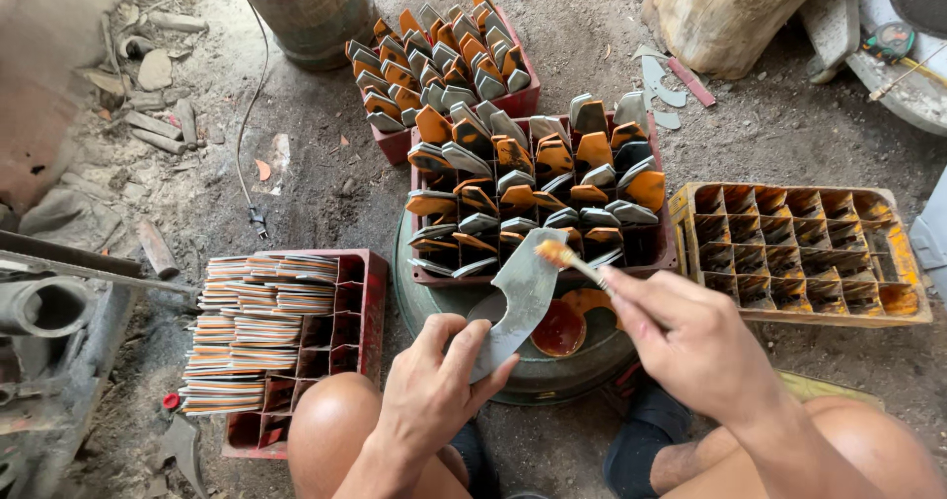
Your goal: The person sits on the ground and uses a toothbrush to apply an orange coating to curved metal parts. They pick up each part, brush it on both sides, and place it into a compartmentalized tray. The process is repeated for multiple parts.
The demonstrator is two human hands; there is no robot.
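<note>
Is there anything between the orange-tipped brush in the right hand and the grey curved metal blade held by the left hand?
Nothing visible. The right hand holds the thin orange-tipped brush with its bristles right at the upper end of the grey curved metal blade, which the left hand grips at its lower end, above the round dish of orange paint.

We see our left hand (pixel 434 386) and right hand (pixel 691 346) bare, without gloves or rings, and no sleeves on the forearms. Our knees are bare too. Dark socks (pixel 641 450) cover our ankles.
</note>
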